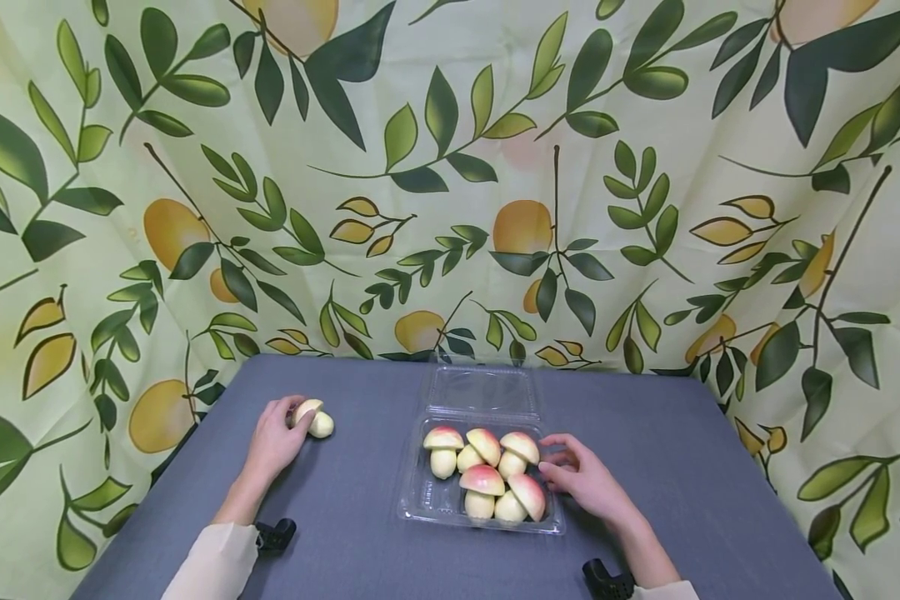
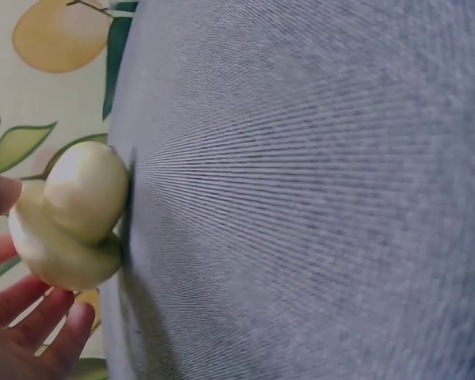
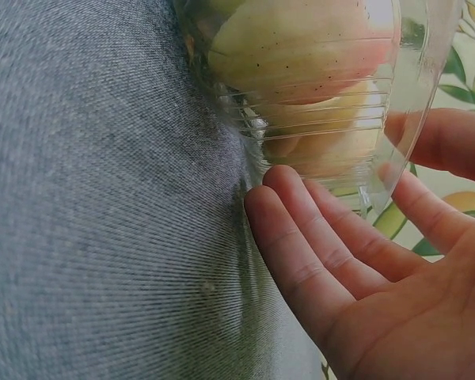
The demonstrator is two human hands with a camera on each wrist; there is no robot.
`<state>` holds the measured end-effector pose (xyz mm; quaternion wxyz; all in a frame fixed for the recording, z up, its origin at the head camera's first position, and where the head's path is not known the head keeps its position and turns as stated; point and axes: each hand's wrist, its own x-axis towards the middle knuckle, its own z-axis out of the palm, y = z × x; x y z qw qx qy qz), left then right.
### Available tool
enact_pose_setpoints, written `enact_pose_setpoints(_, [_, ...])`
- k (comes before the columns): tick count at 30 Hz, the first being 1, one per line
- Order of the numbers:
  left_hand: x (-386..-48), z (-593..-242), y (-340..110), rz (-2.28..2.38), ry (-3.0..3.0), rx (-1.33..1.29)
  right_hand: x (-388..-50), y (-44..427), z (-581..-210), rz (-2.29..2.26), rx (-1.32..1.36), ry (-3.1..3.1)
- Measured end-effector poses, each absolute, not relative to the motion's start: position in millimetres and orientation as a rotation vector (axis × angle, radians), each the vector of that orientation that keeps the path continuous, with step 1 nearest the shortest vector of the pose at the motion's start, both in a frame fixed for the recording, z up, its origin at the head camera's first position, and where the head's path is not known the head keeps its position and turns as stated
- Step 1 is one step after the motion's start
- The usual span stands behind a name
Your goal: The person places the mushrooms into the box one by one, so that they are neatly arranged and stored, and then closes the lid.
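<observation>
On the left of the table, my left hand holds a pale mushroom-shaped piece, thumb on one side of its cap and fingers on the other. In the left wrist view, the cream mushroom-shaped piece lies on its side against the cloth, its round stem turned away from the palm. At the clear plastic container, my right hand touches the right rim with loosely extended fingers. Several mushroom-shaped pieces with pink-red caps stand or lean inside it. In the right wrist view, fingers rest beside its ribbed wall.
The container's clear hinged lid lies folded back behind the tray. A grey-blue cloth covers the table. Behind and beside it hangs a leaf-and-fruit patterned curtain. Each wrist carries a black camera mount.
</observation>
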<state>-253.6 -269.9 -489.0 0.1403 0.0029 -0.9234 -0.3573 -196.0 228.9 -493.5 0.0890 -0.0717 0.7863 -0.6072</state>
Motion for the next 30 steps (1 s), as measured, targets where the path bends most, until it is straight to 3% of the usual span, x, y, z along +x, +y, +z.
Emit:
enact_pose_setpoints(11, [-257.8,-494.8,-272.1,-1.184,-2.656,0.062,-195.9,228.1,-492.7,-1.807,-0.199,2.336])
enact_pose_setpoints(30, [-256.7,-495.0,-246.7,-1.144,-2.638,-0.075,-195.1,228.9,-492.8,-1.807,-0.195,2.334])
